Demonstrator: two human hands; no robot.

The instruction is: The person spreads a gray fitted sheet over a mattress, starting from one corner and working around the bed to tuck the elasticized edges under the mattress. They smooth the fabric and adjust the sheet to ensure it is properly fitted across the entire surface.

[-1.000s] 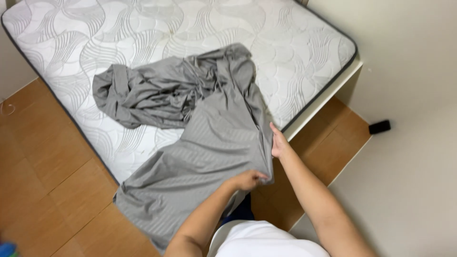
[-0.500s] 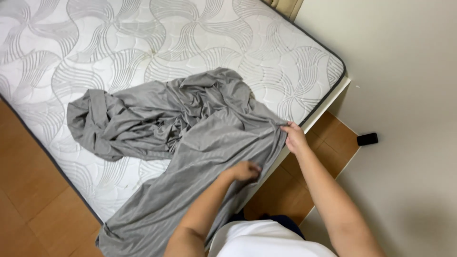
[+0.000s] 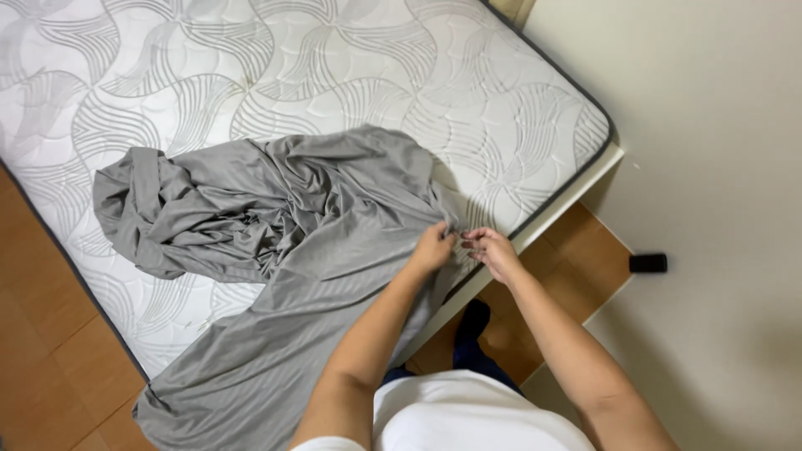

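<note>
**Both hands gather edge of grey sheet at mattress corner**

Seen from above: white quilted mattress (image 3: 351, 75) with a wavy stitched pattern, dark piping along its rim, filling most of the frame and lying on a pale bed frame (image 3: 551, 219) whose edge shows along the near side. Beside it, cream wall (image 3: 718, 125) on the right and brown wooden floor (image 3: 42, 367) at the lower left and again below the mattress corner.

Spread across the mattress, a grey sheet (image 3: 276, 242), crumpled in a heap toward the left, smoother in a broad band running down over the mattress's lower corner and onto the floor.

At the sheet's right edge, near the side of the mattress, left hand (image 3: 434, 248) closed on a fold of the fabric, fingers curled into the cloth. Just beside it, right hand (image 3: 493, 250) with fingertips pinched together at the same edge, gripping a small bit of the sheet; the two hands almost touching. Bare forearms leading down to a white shirt (image 3: 468, 413) at the bottom of the frame.

Small black object (image 3: 648, 263) on the floor by the wall, well apart from the hands; too small to identify.
</note>
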